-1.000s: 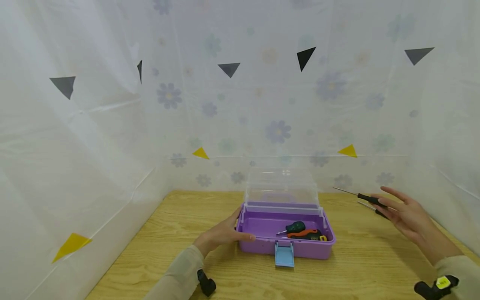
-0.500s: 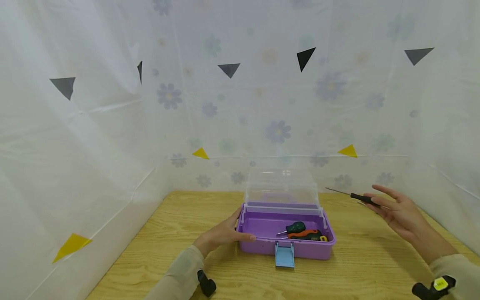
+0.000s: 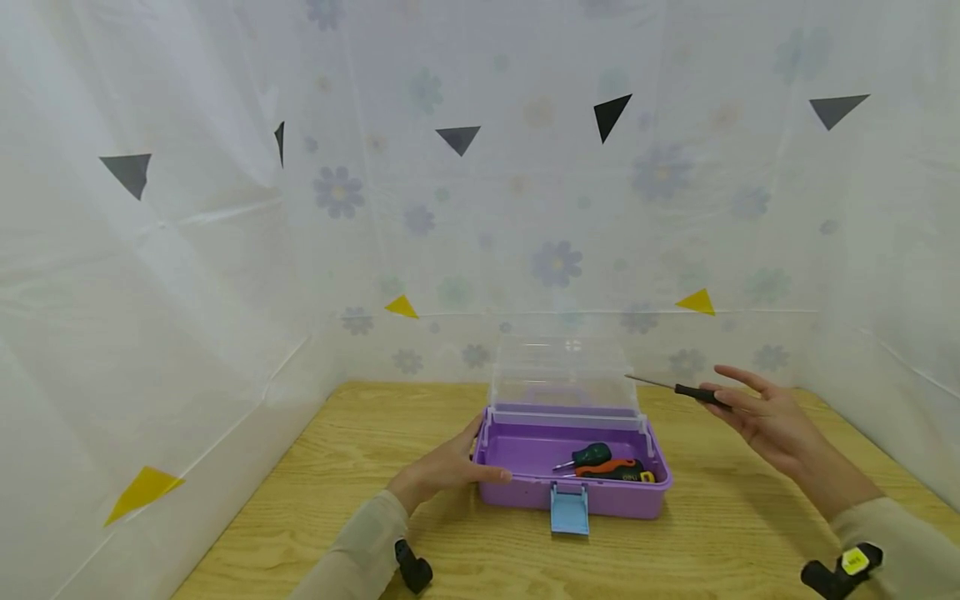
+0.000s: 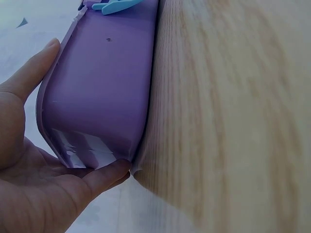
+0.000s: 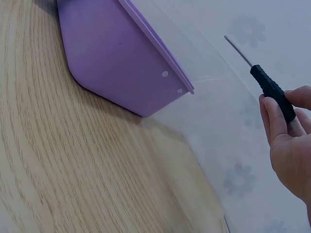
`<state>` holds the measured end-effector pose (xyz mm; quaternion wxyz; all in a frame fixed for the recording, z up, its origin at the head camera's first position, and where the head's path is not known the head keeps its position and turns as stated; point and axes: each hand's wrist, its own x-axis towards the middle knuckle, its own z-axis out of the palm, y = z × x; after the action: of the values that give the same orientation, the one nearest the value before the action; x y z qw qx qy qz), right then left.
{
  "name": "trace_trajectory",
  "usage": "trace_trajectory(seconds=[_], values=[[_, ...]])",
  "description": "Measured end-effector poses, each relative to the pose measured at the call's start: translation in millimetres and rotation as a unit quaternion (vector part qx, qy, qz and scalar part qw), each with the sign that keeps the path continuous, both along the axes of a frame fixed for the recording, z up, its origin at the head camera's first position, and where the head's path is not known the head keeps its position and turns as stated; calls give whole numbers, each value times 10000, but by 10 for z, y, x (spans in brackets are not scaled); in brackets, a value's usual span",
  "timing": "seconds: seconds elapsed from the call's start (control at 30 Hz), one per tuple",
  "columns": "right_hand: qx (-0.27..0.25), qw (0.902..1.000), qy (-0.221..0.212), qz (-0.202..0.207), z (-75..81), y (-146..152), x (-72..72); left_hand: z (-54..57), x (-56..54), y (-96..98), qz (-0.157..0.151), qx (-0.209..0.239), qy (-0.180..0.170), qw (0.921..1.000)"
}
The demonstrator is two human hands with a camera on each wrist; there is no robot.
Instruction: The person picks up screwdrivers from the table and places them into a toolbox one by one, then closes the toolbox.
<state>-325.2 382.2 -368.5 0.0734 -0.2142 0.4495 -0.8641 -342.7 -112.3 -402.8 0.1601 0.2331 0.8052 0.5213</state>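
My right hand (image 3: 776, 429) pinches a screwdriver (image 3: 697, 392) by its black handle, in the air to the right of the toolbox. Its thin metal shaft points left, toward the clear lid. In the right wrist view the screwdriver (image 5: 273, 92) sits between thumb and fingers. My left hand (image 3: 442, 467) grips the left end of the purple toolbox (image 3: 517, 496), thumb along the rim and fingers against the end wall (image 4: 87, 150). Inside the toolbox, toward its right, lie a dark green stubby screwdriver (image 3: 591, 454) and an orange-and-black handled tool (image 3: 618, 469).
The toolbox's transparent lid (image 3: 562, 371) stands raised at the back. A light blue latch (image 3: 569, 510) hangs down in front. All this rests on a wooden table (image 3: 300, 500), with white flowered sheeting (image 3: 450, 233) behind and at both sides.
My right hand has moved left with the screwdriver, nearer the toolbox. A second screwdriver's shaft, seen earlier below it, no longer shows in the head view. The left hand and toolbox stay put.
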Motion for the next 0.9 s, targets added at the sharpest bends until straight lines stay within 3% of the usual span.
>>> trace_trajectory(seconds=[0.5,0.9], values=[[383,9992,65,-30,-14,-506,-219,-23,5,-24,-4,29,11,10000],[1076,9920,4,-658,41,-843,-267,-3,5,-14,-22,71,10,10000]])
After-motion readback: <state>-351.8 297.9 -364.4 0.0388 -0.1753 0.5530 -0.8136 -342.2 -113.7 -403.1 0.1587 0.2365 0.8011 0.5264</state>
